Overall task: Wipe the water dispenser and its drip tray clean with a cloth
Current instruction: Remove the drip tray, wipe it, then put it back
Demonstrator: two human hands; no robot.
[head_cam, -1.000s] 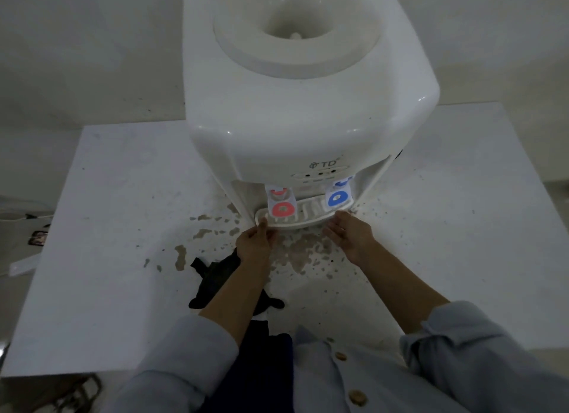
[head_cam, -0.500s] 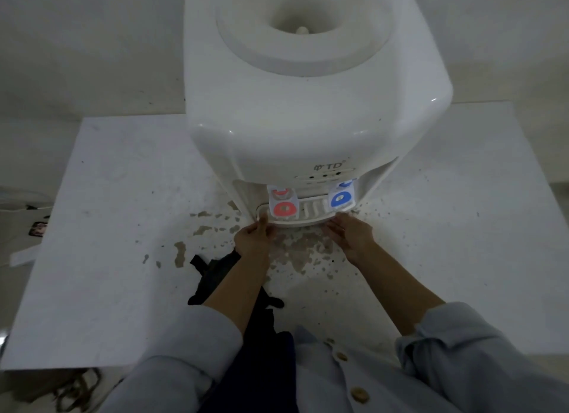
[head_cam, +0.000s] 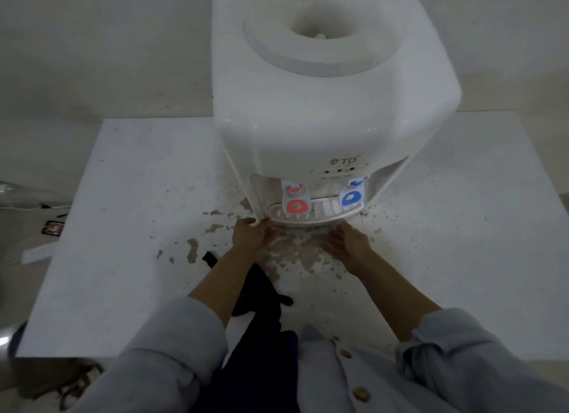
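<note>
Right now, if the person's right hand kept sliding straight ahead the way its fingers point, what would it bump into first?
Most likely the front edge of the drip tray. The right hand lies over the stained table with its fingers aimed at the base of the water dispenser. Depth is hard to judge.

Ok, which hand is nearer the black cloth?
Left. The left hand is at the drip tray's left corner, its forearm over the black cloth; the right hand is across the stains.
</note>
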